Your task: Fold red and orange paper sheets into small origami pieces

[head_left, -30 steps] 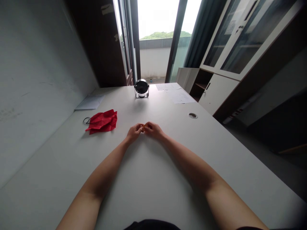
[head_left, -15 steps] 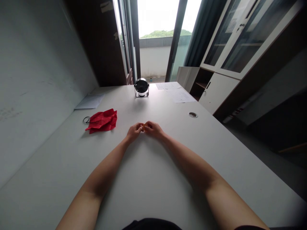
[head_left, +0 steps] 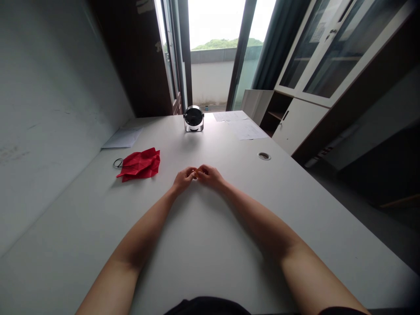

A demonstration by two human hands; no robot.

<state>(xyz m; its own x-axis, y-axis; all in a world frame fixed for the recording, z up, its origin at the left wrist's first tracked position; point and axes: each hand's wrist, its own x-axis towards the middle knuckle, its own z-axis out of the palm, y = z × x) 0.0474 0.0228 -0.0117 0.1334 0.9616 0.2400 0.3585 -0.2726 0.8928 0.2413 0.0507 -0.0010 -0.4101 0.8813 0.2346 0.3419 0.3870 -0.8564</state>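
Observation:
My left hand (head_left: 183, 178) and my right hand (head_left: 210, 176) meet over the middle of the white table (head_left: 203, 245). Between their closed fingertips is a small orange item (head_left: 197, 172), pinched from both sides. Most of it is hidden by my fingers, and its kind cannot be made out. To the left of my hands lies a crumpled red cloth or bag (head_left: 139, 165), with a dark loop (head_left: 118, 163) at its left edge. Neither hand touches the red piece.
A round black and silver device on a stand (head_left: 193, 119) is at the table's far edge. Papers lie at the back left (head_left: 122, 138) and back right (head_left: 247, 130). A round cable hole (head_left: 264, 156) sits on the right. White cabinets (head_left: 306, 120) stand beyond the right edge.
The view has shifted very slightly. Both hands keep nearly the same place and hold on the orange item, with little visible difference in the fingers.

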